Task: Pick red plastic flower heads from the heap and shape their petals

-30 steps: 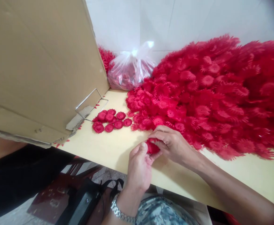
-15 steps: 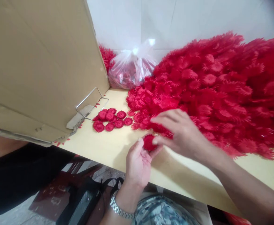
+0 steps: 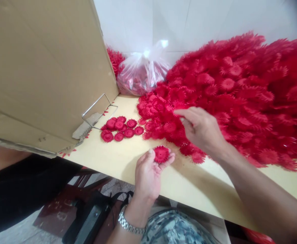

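My left hand [image 3: 148, 173] holds a round red fabric flower piece [image 3: 161, 154] with a toothed edge, between thumb and fingers, over the table's front part. A small dark dot shows at the flower's centre. My right hand [image 3: 201, 127] hovers at the near left side of a large heap of red flower pieces [image 3: 227, 84]. Its index finger stretches out with the thumb a little apart below, and nothing shows between them. To the left lies a small group of thicker red flower pieces [image 3: 118, 136] on the pale yellow table [image 3: 135, 149].
A large cardboard box [image 3: 46, 67] stands at the left, with a bent metal wire frame [image 3: 97, 104] by its lower edge. A tied clear plastic bag [image 3: 138, 79] of red pieces rests against the white wall [image 3: 169, 23]. Another person's dark-clothed leg [image 3: 23, 189] is at lower left.
My right hand has moved off the flower piece in my left hand, going up and right to the heap. The left hand keeps the flower piece, now fully visible.
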The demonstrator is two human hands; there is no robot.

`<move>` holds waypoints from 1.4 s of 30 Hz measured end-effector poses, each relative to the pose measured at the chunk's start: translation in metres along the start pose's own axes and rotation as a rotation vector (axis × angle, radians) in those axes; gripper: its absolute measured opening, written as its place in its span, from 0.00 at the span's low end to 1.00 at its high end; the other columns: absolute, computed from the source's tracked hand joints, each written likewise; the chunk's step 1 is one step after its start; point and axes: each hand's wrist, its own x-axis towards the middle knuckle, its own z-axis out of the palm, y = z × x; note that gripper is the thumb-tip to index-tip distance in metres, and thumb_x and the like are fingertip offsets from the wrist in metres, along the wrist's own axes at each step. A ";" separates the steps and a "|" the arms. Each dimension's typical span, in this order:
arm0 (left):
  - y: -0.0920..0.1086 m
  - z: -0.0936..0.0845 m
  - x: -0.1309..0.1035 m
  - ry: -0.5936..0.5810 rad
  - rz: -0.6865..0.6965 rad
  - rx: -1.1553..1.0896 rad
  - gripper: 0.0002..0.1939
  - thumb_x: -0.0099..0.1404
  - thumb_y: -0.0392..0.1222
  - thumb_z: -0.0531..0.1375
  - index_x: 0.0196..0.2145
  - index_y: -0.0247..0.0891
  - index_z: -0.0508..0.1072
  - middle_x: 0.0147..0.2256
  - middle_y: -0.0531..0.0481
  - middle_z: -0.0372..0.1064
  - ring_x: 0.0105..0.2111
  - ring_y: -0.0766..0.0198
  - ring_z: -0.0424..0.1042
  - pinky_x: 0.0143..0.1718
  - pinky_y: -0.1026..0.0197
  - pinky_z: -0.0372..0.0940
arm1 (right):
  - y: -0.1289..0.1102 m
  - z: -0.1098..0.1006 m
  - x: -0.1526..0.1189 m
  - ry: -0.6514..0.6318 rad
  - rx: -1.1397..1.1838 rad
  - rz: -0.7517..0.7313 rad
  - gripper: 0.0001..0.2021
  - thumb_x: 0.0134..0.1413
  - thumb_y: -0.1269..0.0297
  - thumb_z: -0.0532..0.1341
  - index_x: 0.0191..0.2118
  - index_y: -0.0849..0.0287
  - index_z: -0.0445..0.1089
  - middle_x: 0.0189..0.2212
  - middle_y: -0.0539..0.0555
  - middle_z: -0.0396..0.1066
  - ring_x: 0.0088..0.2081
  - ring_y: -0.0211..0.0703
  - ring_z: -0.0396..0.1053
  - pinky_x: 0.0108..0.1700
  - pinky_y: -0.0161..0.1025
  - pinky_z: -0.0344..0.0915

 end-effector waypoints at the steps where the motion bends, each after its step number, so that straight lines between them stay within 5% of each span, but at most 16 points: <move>1: 0.001 0.000 0.000 -0.006 -0.017 -0.007 0.14 0.64 0.39 0.54 0.29 0.28 0.75 0.28 0.41 0.76 0.31 0.59 0.76 0.44 0.49 0.68 | 0.007 -0.003 0.005 0.010 -0.121 0.023 0.14 0.55 0.72 0.52 0.44 0.61 0.72 0.35 0.59 0.72 0.37 0.48 0.66 0.37 0.43 0.61; 4: 0.003 0.000 0.001 -0.002 -0.063 -0.050 0.16 0.66 0.40 0.52 0.32 0.26 0.75 0.32 0.37 0.76 0.35 0.55 0.76 0.45 0.49 0.68 | 0.015 -0.012 0.009 -0.026 -0.294 0.038 0.15 0.55 0.65 0.55 0.47 0.58 0.70 0.45 0.61 0.70 0.45 0.58 0.63 0.39 0.49 0.57; 7: 0.003 0.001 0.002 0.009 -0.067 -0.109 0.15 0.66 0.38 0.52 0.29 0.29 0.75 0.30 0.41 0.76 0.34 0.58 0.76 0.45 0.49 0.68 | 0.002 -0.015 0.001 -0.043 -0.204 -0.015 0.20 0.55 0.57 0.57 0.52 0.58 0.67 0.49 0.62 0.67 0.47 0.59 0.61 0.39 0.49 0.56; 9: 0.001 0.002 0.003 -0.022 -0.053 -0.129 0.14 0.66 0.37 0.52 0.30 0.30 0.75 0.30 0.44 0.76 0.32 0.62 0.75 0.43 0.51 0.70 | -0.013 -0.011 -0.008 -0.128 -0.084 -0.098 0.20 0.53 0.55 0.60 0.50 0.58 0.68 0.45 0.60 0.69 0.45 0.55 0.62 0.39 0.47 0.57; 13: -0.003 0.004 0.003 -0.069 -0.016 -0.072 0.10 0.64 0.36 0.55 0.31 0.30 0.75 0.28 0.47 0.75 0.28 0.67 0.73 0.39 0.56 0.71 | -0.032 0.005 -0.021 -0.321 0.186 -0.221 0.06 0.53 0.65 0.61 0.34 0.61 0.72 0.29 0.55 0.70 0.33 0.43 0.64 0.37 0.40 0.58; 18: -0.005 0.003 0.001 -0.043 0.040 -0.012 0.08 0.62 0.37 0.57 0.29 0.31 0.74 0.27 0.47 0.75 0.30 0.65 0.73 0.44 0.51 0.69 | -0.029 0.013 -0.021 -0.225 0.287 -0.217 0.11 0.55 0.75 0.53 0.32 0.62 0.73 0.26 0.54 0.70 0.29 0.40 0.63 0.32 0.36 0.59; 23: -0.001 -0.001 0.001 -0.005 0.017 -0.006 0.12 0.63 0.37 0.56 0.26 0.29 0.73 0.27 0.43 0.76 0.30 0.59 0.76 0.46 0.47 0.67 | -0.006 -0.001 -0.005 -0.047 -0.114 -0.044 0.13 0.52 0.75 0.52 0.38 0.62 0.73 0.30 0.58 0.72 0.33 0.46 0.65 0.35 0.42 0.59; 27: 0.000 -0.003 0.001 -0.021 -0.034 -0.045 0.12 0.64 0.40 0.55 0.30 0.29 0.75 0.30 0.40 0.77 0.34 0.55 0.76 0.47 0.46 0.66 | 0.004 -0.015 0.000 -0.098 -0.311 -0.002 0.16 0.54 0.67 0.55 0.48 0.61 0.70 0.45 0.64 0.69 0.43 0.59 0.63 0.36 0.49 0.58; 30: 0.000 -0.001 0.002 -0.054 -0.038 -0.107 0.12 0.64 0.39 0.55 0.29 0.31 0.75 0.29 0.44 0.76 0.34 0.58 0.76 0.46 0.48 0.67 | -0.010 -0.014 -0.009 -0.146 -0.142 -0.094 0.20 0.55 0.58 0.57 0.53 0.59 0.66 0.49 0.63 0.67 0.45 0.57 0.61 0.40 0.50 0.59; 34: -0.003 0.003 0.001 -0.072 -0.036 -0.092 0.09 0.63 0.37 0.57 0.30 0.32 0.75 0.26 0.49 0.74 0.27 0.68 0.72 0.39 0.59 0.70 | -0.036 0.002 -0.022 -0.286 0.145 -0.220 0.09 0.54 0.63 0.61 0.37 0.62 0.73 0.31 0.57 0.70 0.34 0.45 0.64 0.37 0.42 0.61; 37: -0.005 0.004 -0.001 -0.058 -0.014 -0.042 0.08 0.62 0.39 0.59 0.28 0.32 0.74 0.27 0.49 0.74 0.28 0.67 0.73 0.37 0.61 0.70 | -0.041 0.011 -0.024 -0.257 0.296 -0.220 0.08 0.56 0.72 0.56 0.31 0.63 0.73 0.27 0.56 0.69 0.31 0.41 0.64 0.33 0.37 0.62; 42: -0.004 0.000 -0.001 -0.041 0.072 -0.018 0.08 0.61 0.38 0.59 0.26 0.32 0.74 0.26 0.49 0.74 0.29 0.64 0.74 0.44 0.53 0.68 | -0.021 0.009 -0.017 -0.137 0.291 -0.105 0.13 0.54 0.76 0.52 0.39 0.62 0.73 0.28 0.55 0.72 0.30 0.40 0.67 0.32 0.35 0.64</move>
